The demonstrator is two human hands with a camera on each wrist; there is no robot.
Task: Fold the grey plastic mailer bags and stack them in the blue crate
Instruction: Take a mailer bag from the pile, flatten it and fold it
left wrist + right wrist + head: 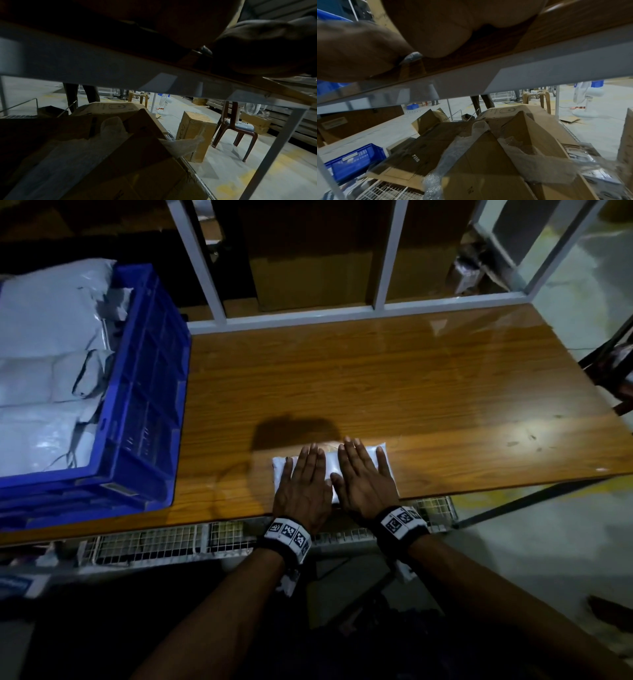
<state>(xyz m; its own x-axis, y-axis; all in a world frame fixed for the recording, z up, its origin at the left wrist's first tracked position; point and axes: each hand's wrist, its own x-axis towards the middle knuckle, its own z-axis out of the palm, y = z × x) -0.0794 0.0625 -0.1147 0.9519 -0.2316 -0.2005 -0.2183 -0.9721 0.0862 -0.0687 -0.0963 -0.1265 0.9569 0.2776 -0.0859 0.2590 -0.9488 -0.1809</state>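
A folded grey mailer bag lies near the front edge of the wooden table. My left hand and right hand lie side by side on it, palms down, fingers straight, pressing it flat. The blue crate stands at the table's left end and holds several grey mailer bags, some crumpled. In both wrist views the table's front edge fills the upper part, and a corner of the bag pokes out between my palms.
A white metal frame runs along the table's back edge with cardboard boxes behind it. Under the table lie flattened cardboard boxes, bubble wrap and another blue crate. A brown plastic chair and a boxed carton stand on the floor.
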